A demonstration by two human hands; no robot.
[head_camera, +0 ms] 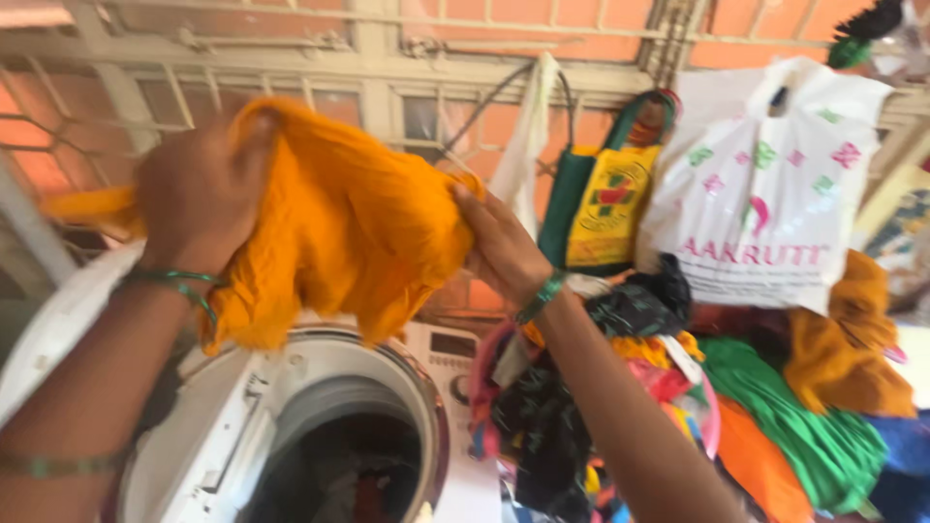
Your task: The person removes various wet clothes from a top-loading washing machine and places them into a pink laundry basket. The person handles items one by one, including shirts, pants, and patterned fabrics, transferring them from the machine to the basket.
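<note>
While both hands grip it, the orange cloth (339, 223) hangs directly above the washing machine's open drum (339, 455). Left hand (199, 194) clenches 1 upper corner, right hand (499, 247) pinches the opposite edge. Long axis runs hand to hand. A clothes heap (697, 407) lies right of the drum.

Two hanging bags and a washer display

A white plastic bag (765, 184) with pink and green marks hangs right; a green-yellow cloth bag (603, 199) beside it; a small grey display (451, 344) sits on the washer's panel.
</note>
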